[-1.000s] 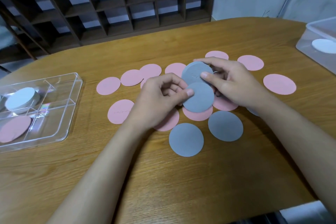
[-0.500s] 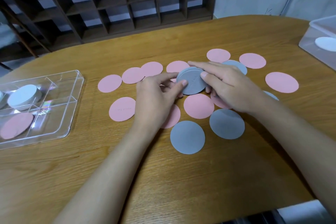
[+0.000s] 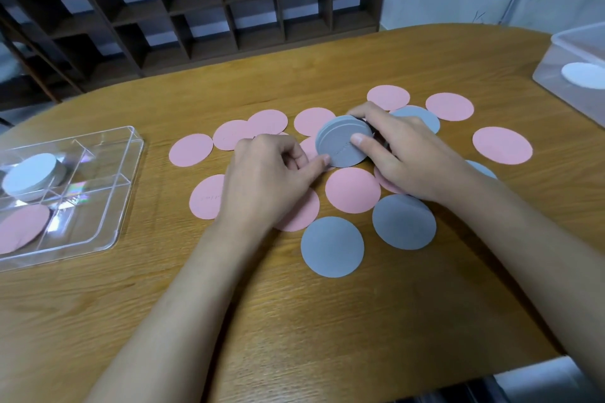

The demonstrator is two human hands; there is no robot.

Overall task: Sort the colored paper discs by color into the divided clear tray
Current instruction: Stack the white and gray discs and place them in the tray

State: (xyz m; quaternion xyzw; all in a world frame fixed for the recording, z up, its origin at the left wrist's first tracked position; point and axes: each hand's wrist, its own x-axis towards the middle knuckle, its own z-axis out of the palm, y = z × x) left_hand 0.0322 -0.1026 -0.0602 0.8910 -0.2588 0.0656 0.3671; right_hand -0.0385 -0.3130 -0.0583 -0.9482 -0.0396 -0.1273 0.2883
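Head view: left hand (image 3: 262, 180), right hand (image 3: 415, 157) both grip one grey stack (image 3: 340, 144); four grey discs (image 3: 332, 247) loose

Stack of round paper discs (image 3: 343, 144) in your right hand (image 3: 415, 160): plain grey; loose pink paper discs (image 3: 353, 190) and grey paper discs (image 3: 332, 247) around it, unpatterned; clear plastic divided tray (image 3: 98, 213): rainbow glints, paler grey disc stack (image 3: 31, 175), pink disc (image 3: 23, 227) inside; wooden table (image 3: 294, 321): tan, streaked grain.

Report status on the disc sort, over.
Left hand and right hand hold the grey disc stack, tilted. Clear tray at left, grey and pink already in it. Loose discs underneath, nothing blocking the way to the tray.
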